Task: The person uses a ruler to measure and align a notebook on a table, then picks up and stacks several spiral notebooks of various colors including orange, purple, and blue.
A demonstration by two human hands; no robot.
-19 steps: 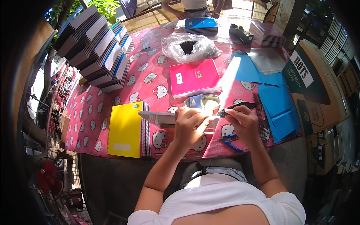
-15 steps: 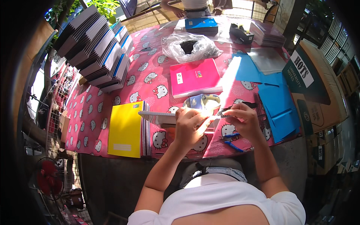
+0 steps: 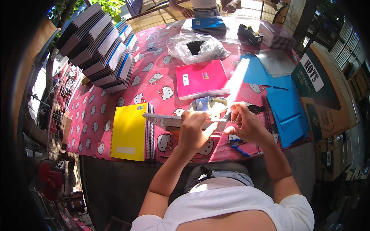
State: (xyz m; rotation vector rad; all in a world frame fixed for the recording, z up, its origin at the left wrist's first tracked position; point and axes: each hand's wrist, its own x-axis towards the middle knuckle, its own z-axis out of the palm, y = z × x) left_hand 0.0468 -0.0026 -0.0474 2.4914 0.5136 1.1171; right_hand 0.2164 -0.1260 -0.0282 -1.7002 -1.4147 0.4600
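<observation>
My left hand [image 3: 194, 129] grips a spiral notebook [image 3: 163, 120] held on edge above the table, its page edges toward me. My right hand [image 3: 249, 125] is at the notebook's right end, thumb and fingers spread apart around a short dark stretch of spiral wire [image 3: 236, 122]. Whether a fingertip touches the wire is hard to make out. Blue-handled pliers [image 3: 241, 149] lie on the table below my right hand. Just beyond the held notebook sits a patterned blue and cream cloth item [image 3: 208, 104], partly hidden.
Left lies a yellow notebook stack [image 3: 129, 133]; ahead, pink notebooks [image 3: 202, 79] and a plastic bag [image 3: 196, 48]. Tall notebook stacks [image 3: 100, 50] stand far left. Blue sheets [image 3: 287, 111] and a carton [image 3: 327, 92] are right. Another person's hand [image 3: 187, 13] shows across the table [image 3: 144, 86].
My right hand's fingers have gone from a pinch at the notebook's end to spread apart. My left hand still holds the notebook in nearly the same place.
</observation>
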